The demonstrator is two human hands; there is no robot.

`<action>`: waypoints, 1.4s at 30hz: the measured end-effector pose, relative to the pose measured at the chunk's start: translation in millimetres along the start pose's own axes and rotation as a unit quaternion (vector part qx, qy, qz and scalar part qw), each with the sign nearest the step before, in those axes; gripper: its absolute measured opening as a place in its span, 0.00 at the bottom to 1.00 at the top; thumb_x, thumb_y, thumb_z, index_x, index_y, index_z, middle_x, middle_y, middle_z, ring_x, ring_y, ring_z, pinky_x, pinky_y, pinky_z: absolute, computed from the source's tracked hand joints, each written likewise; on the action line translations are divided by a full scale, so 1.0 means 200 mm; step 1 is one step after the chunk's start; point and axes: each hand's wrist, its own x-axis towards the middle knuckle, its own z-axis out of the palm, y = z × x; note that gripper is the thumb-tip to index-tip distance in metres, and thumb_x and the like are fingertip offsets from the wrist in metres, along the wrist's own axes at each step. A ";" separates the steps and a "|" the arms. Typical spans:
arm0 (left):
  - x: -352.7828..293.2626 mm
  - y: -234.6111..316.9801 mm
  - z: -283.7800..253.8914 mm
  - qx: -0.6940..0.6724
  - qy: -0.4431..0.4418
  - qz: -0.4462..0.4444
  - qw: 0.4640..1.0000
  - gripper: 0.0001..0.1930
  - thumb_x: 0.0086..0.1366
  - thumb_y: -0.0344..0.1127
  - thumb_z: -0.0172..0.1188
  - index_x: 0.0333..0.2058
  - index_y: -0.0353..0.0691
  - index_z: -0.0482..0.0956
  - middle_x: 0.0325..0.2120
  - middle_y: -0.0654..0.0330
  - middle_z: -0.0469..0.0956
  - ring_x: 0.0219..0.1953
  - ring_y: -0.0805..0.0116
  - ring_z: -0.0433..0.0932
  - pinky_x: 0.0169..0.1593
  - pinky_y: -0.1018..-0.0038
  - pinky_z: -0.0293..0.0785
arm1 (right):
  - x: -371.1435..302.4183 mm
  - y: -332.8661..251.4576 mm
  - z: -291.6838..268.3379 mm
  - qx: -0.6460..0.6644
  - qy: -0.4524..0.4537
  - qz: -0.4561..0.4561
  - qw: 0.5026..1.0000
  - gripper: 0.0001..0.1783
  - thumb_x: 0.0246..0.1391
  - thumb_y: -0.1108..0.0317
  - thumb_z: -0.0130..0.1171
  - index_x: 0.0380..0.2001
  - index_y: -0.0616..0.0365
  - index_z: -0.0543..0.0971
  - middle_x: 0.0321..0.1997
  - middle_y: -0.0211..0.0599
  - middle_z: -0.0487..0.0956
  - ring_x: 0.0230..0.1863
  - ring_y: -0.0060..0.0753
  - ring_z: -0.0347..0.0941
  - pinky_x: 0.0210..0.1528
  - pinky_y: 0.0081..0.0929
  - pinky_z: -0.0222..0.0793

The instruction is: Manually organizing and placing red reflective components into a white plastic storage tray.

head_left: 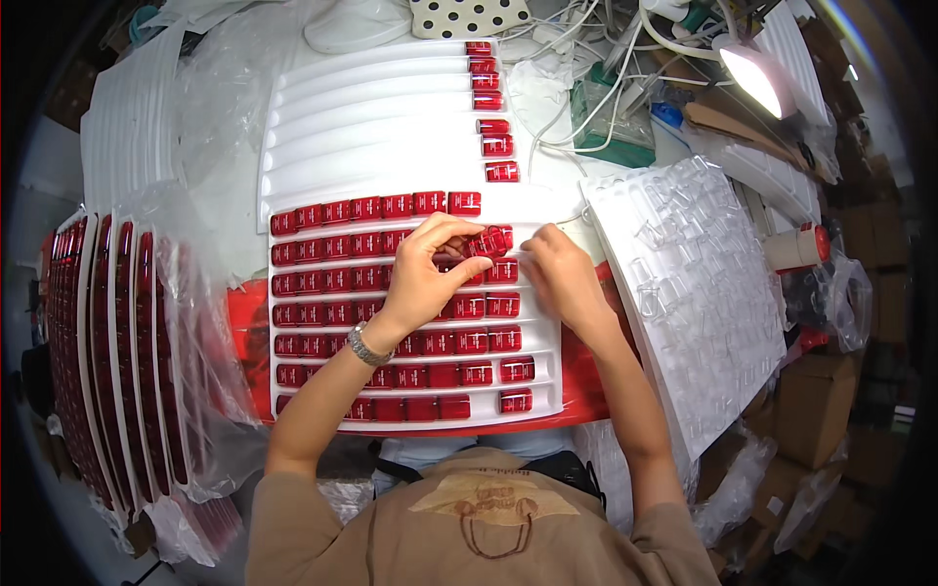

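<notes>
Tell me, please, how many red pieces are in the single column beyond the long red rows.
7 red pieces, one behind another along the right side of the white tray, beyond those rows.

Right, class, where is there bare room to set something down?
Free: the far white channels, between the clear plastic sheeting and the column of red pieces. Crowded: the filled near rows under the left hand, and the tangled cables.

Glowing lamp point(757, 82), cardboard boxes point(815, 411) at right
</notes>
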 end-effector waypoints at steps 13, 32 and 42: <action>0.17 0.00 0.10 0.212 0.024 0.151 0.965 0.15 0.48 0.32 0.69 0.34 0.34 0.80 0.32 0.57 0.75 0.37 0.59 0.73 0.41 0.66 0.70 | -0.03 -0.20 -0.35 -0.068 0.124 0.067 0.988 0.21 0.50 0.60 0.62 0.42 0.64 0.78 0.42 0.47 0.77 0.43 0.47 0.72 0.45 0.38 0.68; 0.15 0.00 0.02 0.042 -0.043 0.029 0.998 0.16 0.51 0.34 0.69 0.37 0.33 0.77 0.34 0.57 0.76 0.34 0.67 0.76 0.37 0.72 0.73 | 0.22 -0.20 -0.02 0.370 0.328 0.170 0.852 0.05 0.51 0.77 0.62 0.33 0.65 0.80 0.27 0.35 0.80 0.29 0.22 0.77 0.34 0.17 0.72; 0.30 -0.16 0.01 0.396 -0.045 0.164 0.902 0.15 0.47 0.37 0.70 0.34 0.39 0.81 0.32 0.62 0.73 0.40 0.66 0.69 0.44 0.70 0.61 | 0.07 0.21 -0.50 -0.267 0.147 0.313 0.900 0.13 0.46 0.70 0.61 0.37 0.65 0.79 0.40 0.49 0.77 0.41 0.51 0.73 0.45 0.41 0.69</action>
